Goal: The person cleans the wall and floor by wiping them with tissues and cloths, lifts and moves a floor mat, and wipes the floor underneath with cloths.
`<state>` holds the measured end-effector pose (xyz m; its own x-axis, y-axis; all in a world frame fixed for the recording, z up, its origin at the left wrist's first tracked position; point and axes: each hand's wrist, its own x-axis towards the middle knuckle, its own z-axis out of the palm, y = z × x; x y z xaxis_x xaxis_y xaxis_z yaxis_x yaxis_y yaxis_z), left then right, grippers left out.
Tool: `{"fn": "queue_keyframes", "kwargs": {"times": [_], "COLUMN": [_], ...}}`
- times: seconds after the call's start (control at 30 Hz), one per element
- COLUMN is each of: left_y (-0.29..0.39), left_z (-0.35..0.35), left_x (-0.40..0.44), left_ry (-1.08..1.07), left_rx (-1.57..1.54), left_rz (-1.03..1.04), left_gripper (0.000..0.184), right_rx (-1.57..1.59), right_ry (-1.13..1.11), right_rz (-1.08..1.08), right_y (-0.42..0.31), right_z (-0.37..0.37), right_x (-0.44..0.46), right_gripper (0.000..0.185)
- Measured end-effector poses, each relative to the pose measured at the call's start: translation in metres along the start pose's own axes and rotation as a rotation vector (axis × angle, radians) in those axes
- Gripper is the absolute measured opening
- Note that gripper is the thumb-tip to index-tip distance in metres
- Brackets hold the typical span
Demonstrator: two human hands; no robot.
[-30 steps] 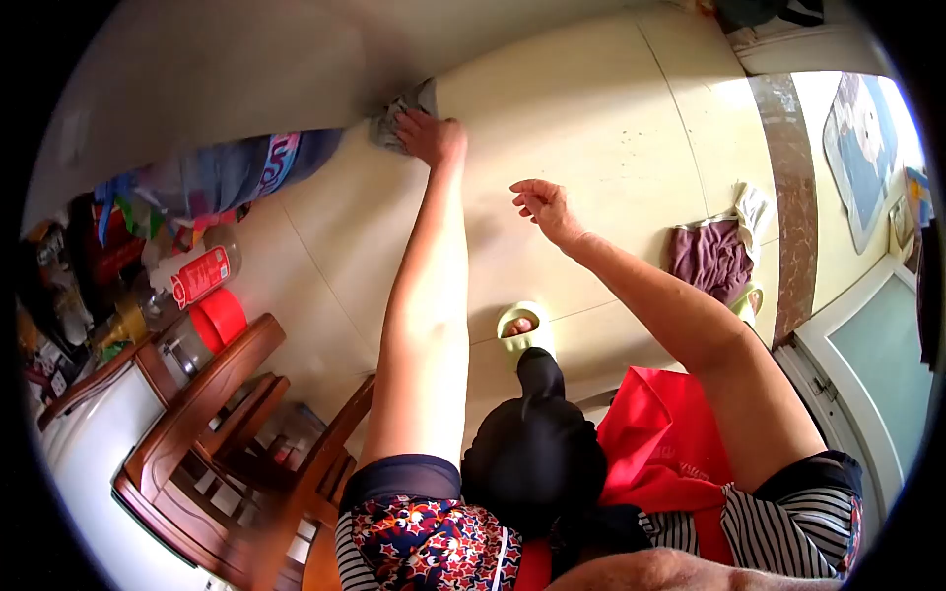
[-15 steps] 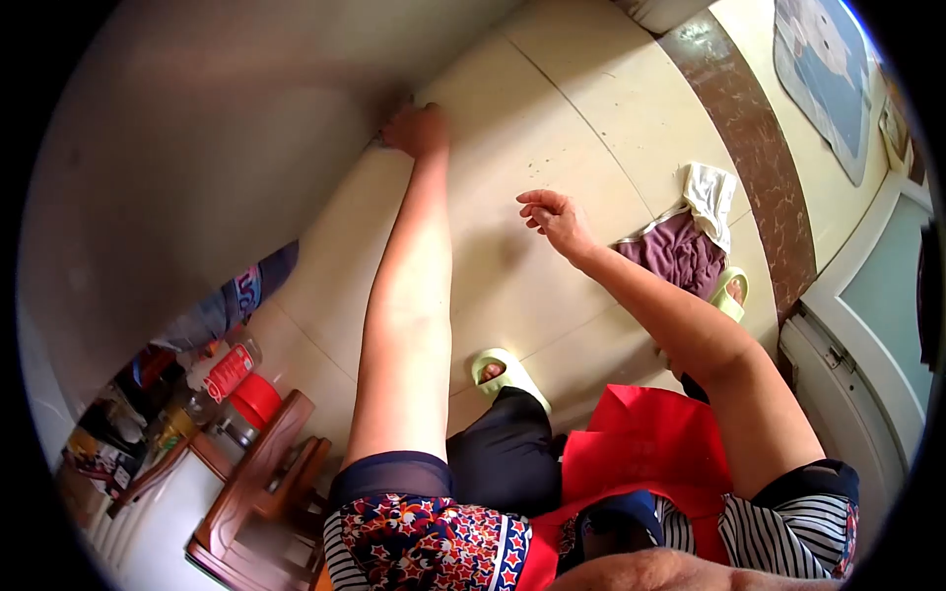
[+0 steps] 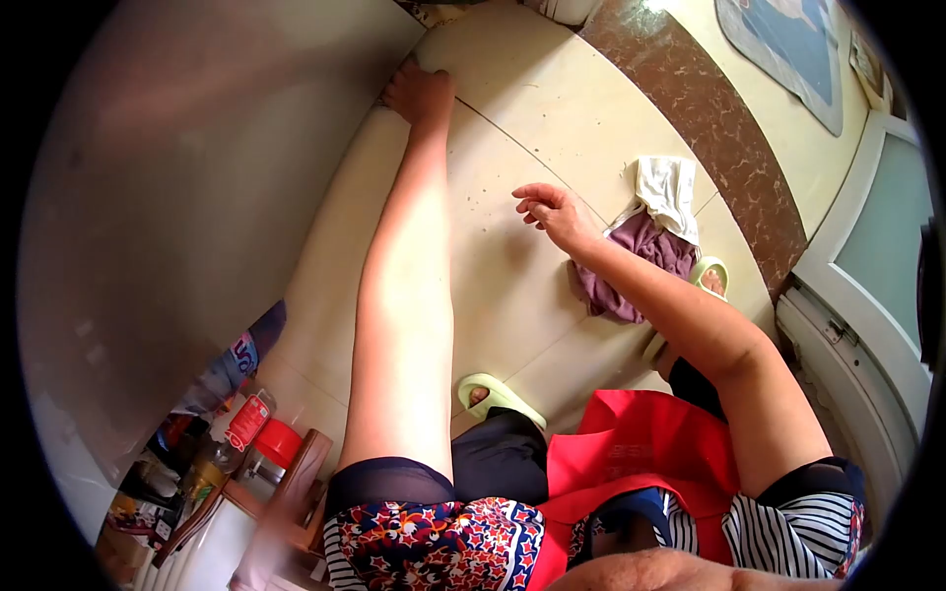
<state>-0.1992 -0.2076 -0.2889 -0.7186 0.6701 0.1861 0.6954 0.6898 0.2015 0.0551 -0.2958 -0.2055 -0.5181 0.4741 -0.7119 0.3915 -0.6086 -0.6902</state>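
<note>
My left hand reaches far forward, its fingers curled at the edge of a large smooth grey panel, like a door, that fills the left of the view. The fingertips are partly hidden there. My right hand hangs in the air over the floor, fingers loosely bent and apart, with nothing in it. Beyond the right wrist lies a crumpled purple and white cloth on the tiles, next to my slippered foot.
Pale tiles with scattered crumbs cover the floor, bordered by a brown marbled strip. Bottles and a red-lidded jar stand at the lower left near wooden furniture. A white-framed glass door is on the right, with a blue mat beyond.
The view has shifted, and the grey panel's far corner now shows near the top. My left hand is still at the panel's edge, slightly farther forward. The right hand remains raised and unoccupied.
</note>
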Motion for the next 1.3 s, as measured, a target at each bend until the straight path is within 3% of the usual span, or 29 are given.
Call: {"fn": "queue_keyframes", "kwargs": {"times": [0.1,0.2,0.3,0.4,0.5,0.6,0.7,0.83,0.9,0.93,0.97,1.03,1.07,1.17,1.27,1.3], "left_y": [0.014,0.035,0.055,0.075,0.084,0.088,0.095,0.086,0.094,0.098,0.096,0.095,0.093,0.083,0.076,0.074], "left_z": [-0.014,-0.004,-0.013,-0.008,0.017,0.016,0.051,0.051,0.034,0.025,0.022,0.014,0.010,-0.008,-0.042,-0.050], "left_x": [-0.005,-0.016,-0.014,-0.025,-0.021,0.007,0.012,0.007,-0.007,-0.010,-0.018,-0.033,-0.043,-0.069,-0.089,-0.094], "left_ry": [-0.158,0.084,-0.131,-0.155,-0.016,-0.158,0.361,-0.128,-0.314,-0.344,-0.449,-0.655,-0.640,-0.575,-0.742,-0.839], "left_rx": [-0.116,-0.099,-0.290,-0.260,-0.375,-0.534,-0.102,-0.526,-0.744,-0.744,-0.770,-0.819,-0.794,-0.708,-0.661,-0.634], "left_rz": [-0.064,0.041,-0.110,0.108,0.235,0.392,0.576,0.725,0.697,0.718,0.679,0.601,0.639,0.757,0.668,0.659], "left_gripper": [0.059,0.057,0.059,0.057,0.061,0.050,0.050,0.054,0.049,0.038,0.035,0.033,0.030,0.026,0.033,0.034], "right_rx": [0.012,0.036,0.051,0.052,0.034,0.036,0.025,0.054,-0.253,-0.408,-0.590,-0.868,-0.966,-1.020,-1.205,-1.247], "right_ry": [-0.005,-0.009,0.005,0.040,0.085,0.116,0.148,0.306,0.592,0.695,0.778,0.777,0.699,0.313,0.113,0.150], "right_rz": [-0.002,-0.012,-0.002,-0.020,-0.040,-0.077,-0.112,-0.268,-0.510,-0.392,-0.444,-0.478,-0.512,-0.321,-0.346,-0.439], "right_y": [0.002,0.001,0.002,-0.004,-0.009,-0.019,-0.028,-0.042,-0.039,-0.054,-0.040,-0.032,-0.027,0.003,0.016,0.009], "right_z": [-0.002,-0.001,-0.004,-0.008,-0.022,-0.033,-0.046,-0.087,-0.118,-0.126,-0.147,-0.162,-0.164,-0.173,-0.176,-0.174], "right_x": [0.000,0.001,-0.001,0.005,0.007,0.015,0.025,0.050,0.067,0.054,0.059,0.036,0.021,-0.016,-0.044,-0.048], "right_gripper": [0.025,0.025,0.024,0.024,0.024,0.025,0.026,0.032,0.025,0.023,0.021,0.020,0.018,0.015,0.013,0.014]}}
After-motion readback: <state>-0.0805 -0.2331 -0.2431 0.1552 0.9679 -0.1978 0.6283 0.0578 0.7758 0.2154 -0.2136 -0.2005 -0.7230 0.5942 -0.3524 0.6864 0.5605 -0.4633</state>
